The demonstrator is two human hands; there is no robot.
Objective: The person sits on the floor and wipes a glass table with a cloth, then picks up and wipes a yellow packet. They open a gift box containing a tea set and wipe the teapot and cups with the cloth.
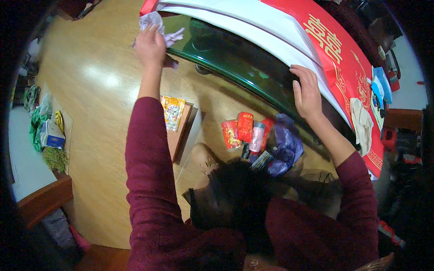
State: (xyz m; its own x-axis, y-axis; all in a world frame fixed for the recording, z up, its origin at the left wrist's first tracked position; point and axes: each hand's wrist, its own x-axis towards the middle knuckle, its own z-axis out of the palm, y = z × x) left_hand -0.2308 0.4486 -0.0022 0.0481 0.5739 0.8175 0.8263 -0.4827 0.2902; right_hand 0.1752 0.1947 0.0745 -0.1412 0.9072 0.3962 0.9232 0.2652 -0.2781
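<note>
My left hand grips a crumpled pale lavender cloth at the left end of a glass tabletop with a dark green edge. A red table cover with gold characters is folded back, showing its white underside. Over on the right, my right hand lies at the edge of that white underside, thumb apart from the fingers and nothing visibly held. The bare glass between both hands looks dark and reflective.
Below the table, red packets, a pink-and-grey cylinder and a purple plastic bag lie on the floor. An orange packet rests on a box. A beige cloth hangs over the cover at right.
</note>
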